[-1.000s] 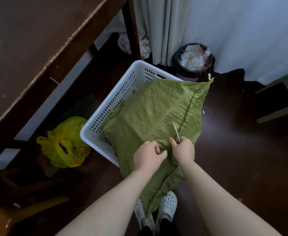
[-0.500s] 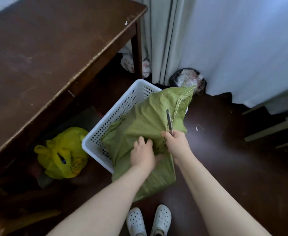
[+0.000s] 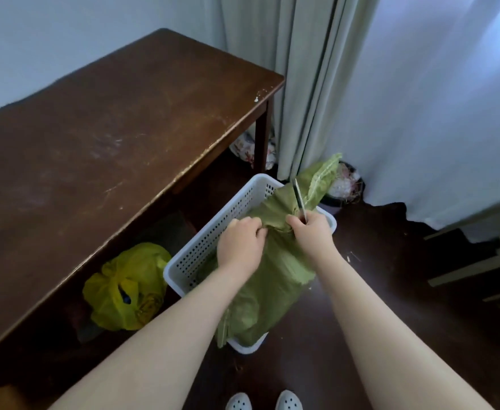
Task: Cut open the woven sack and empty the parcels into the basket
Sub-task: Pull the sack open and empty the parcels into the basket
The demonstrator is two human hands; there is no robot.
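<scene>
since the earlier frame the sack (image 3: 275,261) is bunched tighter over the basket (image 3: 213,241), lower centre. left hand (image 3: 240,244) clenches fabric; right hand (image 3: 312,232) grips fabric and blade (image 3: 299,199). emptying step, apparently; next calls for upending. long axis runs lower-left to upper-right, stitched end uppermost.

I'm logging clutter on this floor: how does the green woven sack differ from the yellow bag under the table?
The green woven sack is dull, long, and draped over the white basket, gripped by the left hand and right hand. The yellow bag is glossy, smaller, knotted into a lump, and sits untouched on the floor beneath the table. Both are soft, crumpled bags whose contents are hidden.
</scene>
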